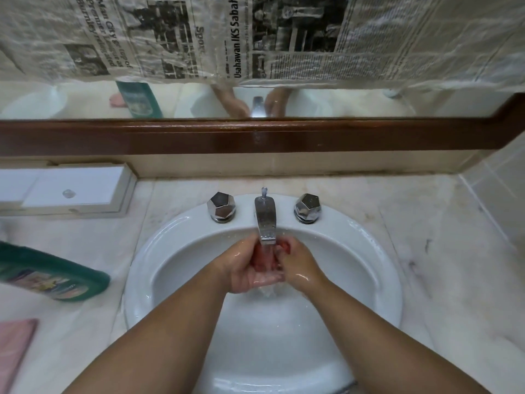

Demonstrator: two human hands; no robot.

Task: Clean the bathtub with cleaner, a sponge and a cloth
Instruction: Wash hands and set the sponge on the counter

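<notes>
Red and wet under the tap (265,220): squeezing the sponge (285,246) over the sink (136,280), curling fingers (268,277) of left hand (244,268) and right hand (301,265) round it. Leaving green cleaner (51,277) and pink cloth (14,348) on the bench (426,251), far left.

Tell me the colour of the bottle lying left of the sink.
Teal green bottle with a pale multicoloured label, clearest in the head view.

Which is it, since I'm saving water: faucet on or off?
On: water streams from the faucet spout onto the left hand and right hand.
</notes>
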